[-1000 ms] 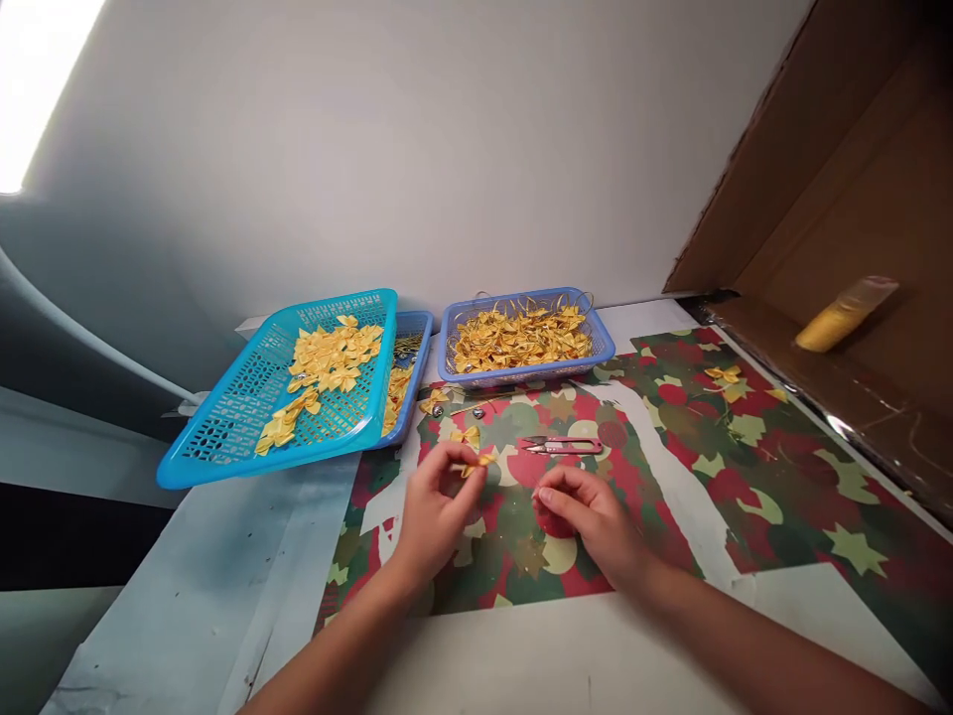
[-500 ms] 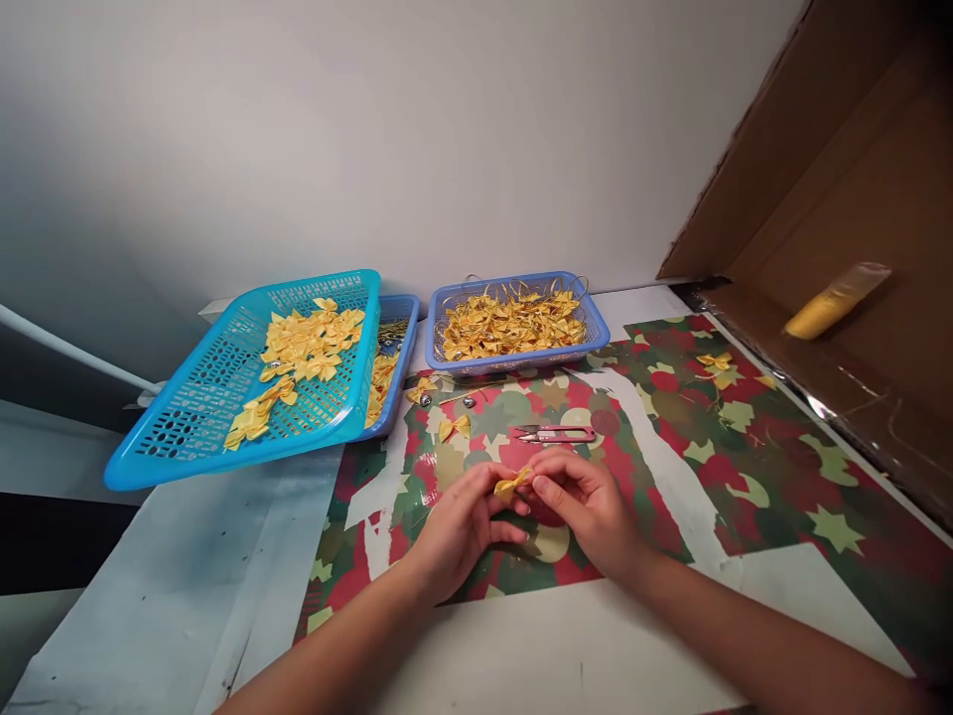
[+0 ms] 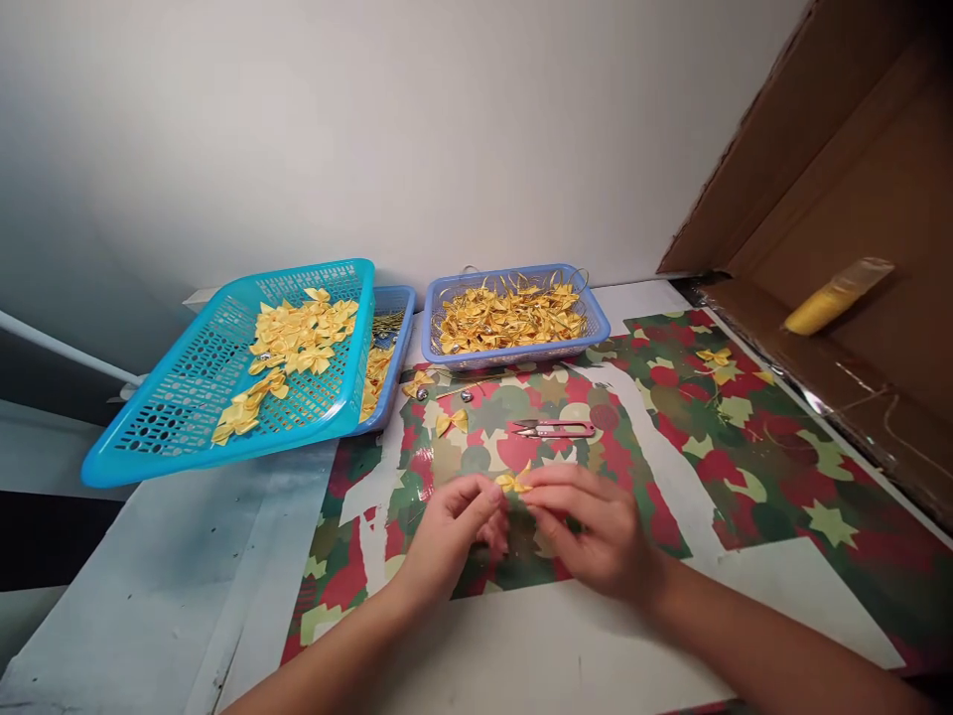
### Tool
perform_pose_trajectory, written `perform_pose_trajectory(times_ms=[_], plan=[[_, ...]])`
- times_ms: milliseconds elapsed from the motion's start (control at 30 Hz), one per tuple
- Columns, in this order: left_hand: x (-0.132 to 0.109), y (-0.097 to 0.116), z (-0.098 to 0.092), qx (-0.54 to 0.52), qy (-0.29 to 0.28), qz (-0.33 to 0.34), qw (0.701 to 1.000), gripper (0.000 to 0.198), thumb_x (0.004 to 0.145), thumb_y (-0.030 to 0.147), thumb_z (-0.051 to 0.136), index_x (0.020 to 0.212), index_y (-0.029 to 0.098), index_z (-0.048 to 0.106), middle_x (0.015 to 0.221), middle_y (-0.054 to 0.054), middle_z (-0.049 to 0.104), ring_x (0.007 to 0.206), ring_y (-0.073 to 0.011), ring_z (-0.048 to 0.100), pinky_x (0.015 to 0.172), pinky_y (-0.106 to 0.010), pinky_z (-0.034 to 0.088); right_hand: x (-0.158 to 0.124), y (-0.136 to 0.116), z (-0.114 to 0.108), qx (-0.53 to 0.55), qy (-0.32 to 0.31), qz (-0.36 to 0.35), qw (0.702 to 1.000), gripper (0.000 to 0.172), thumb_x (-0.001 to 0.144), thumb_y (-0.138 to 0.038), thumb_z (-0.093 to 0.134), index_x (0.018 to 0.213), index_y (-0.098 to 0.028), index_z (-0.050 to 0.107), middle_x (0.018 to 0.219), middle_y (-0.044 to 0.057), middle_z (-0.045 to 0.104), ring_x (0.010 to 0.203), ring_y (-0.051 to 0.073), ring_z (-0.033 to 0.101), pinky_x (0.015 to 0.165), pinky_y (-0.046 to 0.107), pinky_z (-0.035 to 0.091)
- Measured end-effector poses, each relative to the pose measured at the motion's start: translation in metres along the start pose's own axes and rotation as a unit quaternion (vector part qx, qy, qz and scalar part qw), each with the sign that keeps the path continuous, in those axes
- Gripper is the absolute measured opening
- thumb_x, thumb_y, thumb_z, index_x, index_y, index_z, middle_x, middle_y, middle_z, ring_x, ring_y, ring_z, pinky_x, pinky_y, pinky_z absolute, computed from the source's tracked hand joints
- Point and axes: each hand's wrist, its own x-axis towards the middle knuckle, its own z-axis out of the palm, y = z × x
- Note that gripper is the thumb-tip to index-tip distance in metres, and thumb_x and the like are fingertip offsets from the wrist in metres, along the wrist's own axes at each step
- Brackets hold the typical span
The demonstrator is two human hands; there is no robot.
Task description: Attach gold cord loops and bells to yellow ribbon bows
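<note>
A small yellow ribbon bow (image 3: 510,483) is between my two hands, just above the camouflage-patterned sheet. My right hand (image 3: 596,516) pinches its right end between thumb and fingertips. At the bow's left end my left hand (image 3: 458,521) is closed, thumb against curled index finger; its grip is partly hidden. Beyond my hands lie pink-handled thread snips (image 3: 557,429), shut off from either hand. A loose yellow bow (image 3: 452,422) rests left of the snips, with small silver bells (image 3: 467,395) close behind it.
A turquoise basket (image 3: 141,462) of yellow bows sits tilted over a blue basket (image 3: 394,372) at left. Another blue basket (image 3: 513,356) holds bows with gold cords. Cardboard (image 3: 819,179) stands at right, beside a yellow-filled clear tube (image 3: 838,298). One bow (image 3: 715,357) lies on the right.
The bow now shows spread loops facing up rather than a narrow side. My left fingers have curled in, and my right hand has turned further over, its back more upward.
</note>
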Motion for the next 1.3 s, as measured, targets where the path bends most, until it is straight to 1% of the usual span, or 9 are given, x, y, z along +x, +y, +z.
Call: perform_pose_trajectory(times_ms=[133, 300, 400, 600, 867, 967, 1067, 1167, 1300], plan=[[0.001, -0.003, 0.005, -0.101, -0.001, -0.036, 0.994, 0.037, 0.07, 0.047, 0.078, 0.07, 0.011, 0.065, 0.063, -0.001, 0.058, 0.059, -0.0082, 0.055, 0.059, -0.019, 0.049, -0.004, 0.003, 0.003, -0.051, -0.032, -0.116, 0.991, 0.026, 0.083, -0.002, 0.055, 0.105, -0.012, 0.066, 0.095, 0.012, 0.074, 0.093, 0.02, 0.07, 0.078, 0.029, 0.06], [0.004, -0.005, 0.002, -0.109, 0.046, -0.007, 0.993, 0.03, 0.072, 0.04, 0.079, 0.078, 0.013, 0.069, 0.073, -0.002, 0.065, 0.069, -0.0094, 0.059, 0.068, -0.02, 0.052, -0.003, 0.005, 0.004, -0.045, -0.041, -0.093, 0.994, 0.025, 0.083, -0.003, 0.056, 0.103, -0.014, 0.066, 0.095, 0.012, 0.074, 0.091, 0.021, 0.07, 0.078, 0.031, 0.06], [0.005, -0.008, -0.003, -0.063, 0.071, 0.034, 0.995, 0.026, 0.073, 0.035, 0.079, 0.077, 0.014, 0.066, 0.076, -0.001, 0.066, 0.074, -0.01, 0.061, 0.073, -0.02, 0.052, 0.0, 0.002, 0.001, -0.003, -0.023, -0.028, 0.999, 0.022, 0.084, -0.003, 0.057, 0.097, -0.016, 0.067, 0.089, 0.009, 0.075, 0.082, 0.018, 0.071, 0.072, 0.029, 0.06], [0.005, -0.009, -0.001, -0.035, 0.088, 0.068, 0.993, 0.039, 0.07, 0.03, 0.081, 0.089, 0.02, 0.048, 0.068, 0.004, 0.066, 0.062, -0.008, 0.06, 0.062, -0.018, 0.048, 0.002, 0.002, -0.005, 0.031, 0.002, 0.228, 0.973, 0.009, 0.085, -0.016, 0.062, 0.082, -0.019, 0.07, 0.066, 0.002, 0.071, 0.056, 0.014, 0.066, 0.045, 0.021, 0.052], [0.001, -0.007, 0.003, -0.048, 0.084, 0.092, 0.991, 0.049, 0.068, 0.022, 0.082, 0.073, 0.021, 0.033, 0.061, 0.009, 0.054, 0.067, -0.0099, 0.063, 0.064, -0.019, 0.046, -0.002, 0.007, 0.002, 0.17, -0.023, 0.425, 0.889, 0.014, 0.082, -0.031, 0.065, 0.09, -0.02, 0.071, 0.074, 0.004, 0.071, 0.062, 0.017, 0.07, 0.055, 0.027, 0.06], [0.001, -0.008, 0.001, -0.023, 0.093, 0.081, 0.992, 0.04, 0.066, 0.023, 0.082, 0.067, 0.018, 0.043, 0.061, 0.005, 0.058, 0.067, -0.0115, 0.064, 0.063, -0.02, 0.049, -0.001, 0.009, 0.002, 0.192, -0.039, 0.456, 0.868, 0.017, 0.082, -0.034, 0.066, 0.09, -0.019, 0.07, 0.075, 0.004, 0.072, 0.064, 0.017, 0.07, 0.057, 0.027, 0.059], [0.001, -0.009, -0.001, -0.005, 0.095, 0.078, 0.992, 0.022, 0.066, 0.024, 0.083, 0.074, 0.016, 0.063, 0.077, -0.002, 0.07, 0.077, -0.0149, 0.068, 0.07, -0.023, 0.054, 0.001, 0.01, 0.001, 0.207, -0.061, 0.457, 0.863, 0.02, 0.082, -0.034, 0.066, 0.092, -0.017, 0.07, 0.077, 0.005, 0.073, 0.067, 0.017, 0.07, 0.062, 0.028, 0.059], [0.002, -0.01, -0.003, -0.006, 0.08, 0.067, 0.995, 0.027, 0.067, 0.024, 0.082, 0.091, 0.017, 0.072, 0.096, -0.007, 0.075, 0.088, -0.019, 0.07, 0.079, -0.027, 0.056, 0.002, 0.009, 0.0, 0.217, -0.087, 0.434, 0.87, 0.025, 0.083, -0.031, 0.065, 0.104, -0.017, 0.069, 0.081, 0.005, 0.075, 0.075, 0.017, 0.072, 0.072, 0.03, 0.06], [0.003, -0.013, -0.006, -0.038, 0.064, 0.063, 0.995, 0.029, 0.065, 0.026, 0.084, 0.091, 0.017, 0.074, 0.089, -0.007, 0.076, 0.079, -0.0197, 0.071, 0.072, -0.028, 0.058, 0.002, 0.008, -0.003, 0.248, -0.112, 0.418, 0.867, 0.021, 0.085, -0.029, 0.062, 0.1, -0.018, 0.072, 0.085, 0.005, 0.075, 0.078, 0.018, 0.073, 0.074, 0.03, 0.06]])
